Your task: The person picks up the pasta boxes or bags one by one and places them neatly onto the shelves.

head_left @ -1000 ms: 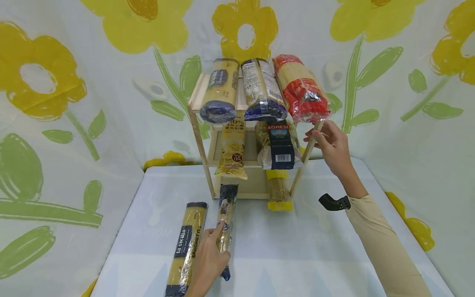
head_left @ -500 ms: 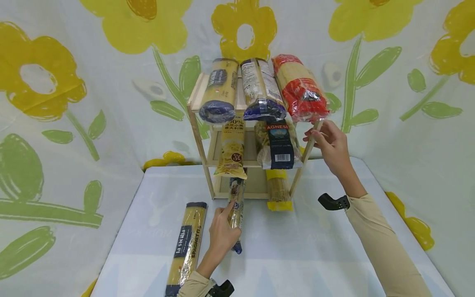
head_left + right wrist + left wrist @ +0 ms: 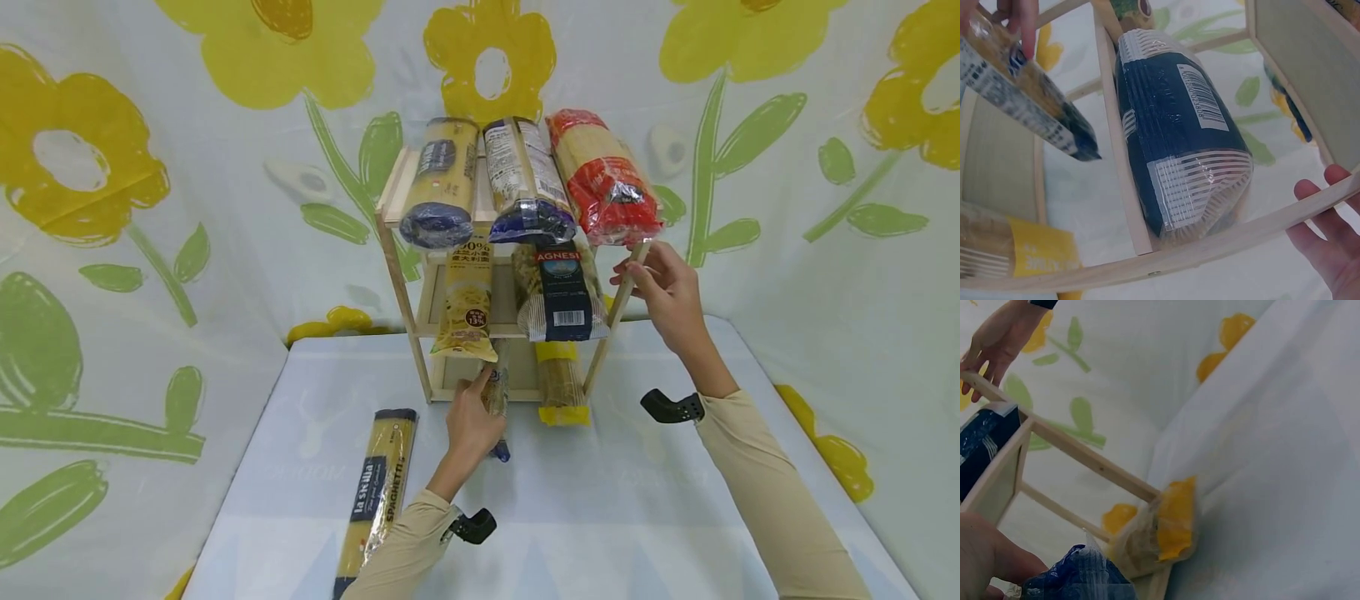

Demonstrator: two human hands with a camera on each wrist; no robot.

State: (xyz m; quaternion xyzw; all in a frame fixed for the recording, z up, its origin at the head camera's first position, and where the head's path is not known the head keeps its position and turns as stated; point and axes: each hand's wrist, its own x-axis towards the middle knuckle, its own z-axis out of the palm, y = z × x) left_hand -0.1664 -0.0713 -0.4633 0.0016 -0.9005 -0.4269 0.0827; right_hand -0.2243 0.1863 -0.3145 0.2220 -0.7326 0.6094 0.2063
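My left hand (image 3: 472,427) holds a slim clear pack of pasta (image 3: 498,392) with dark blue ends at the front of the wooden rack (image 3: 400,279). The pack's far end reaches in over the bottom shelf, partly hidden under a yellow pasta pack (image 3: 465,304) on the middle shelf. In the right wrist view its blue tip (image 3: 1082,140) shows inside the frame. My right hand (image 3: 670,296) grips the rack's right front post, thumb in front and fingers behind. Left of the rack, a La Sicilia spaghetti pack (image 3: 377,500) lies on the table.
A pasta pack with yellow ends (image 3: 559,383) sits at the bottom shelf's right. Above it an Agnesi pasta bag (image 3: 564,292) juts past the middle shelf. On top lie a yellow pack (image 3: 442,179), a white-and-blue pack (image 3: 528,179) and a red pack (image 3: 607,179).
My left hand has carried the slim pasta pack forward and to the right, from beside the spaghetti pack into the bottom shelf's opening. My right hand stays on the post.
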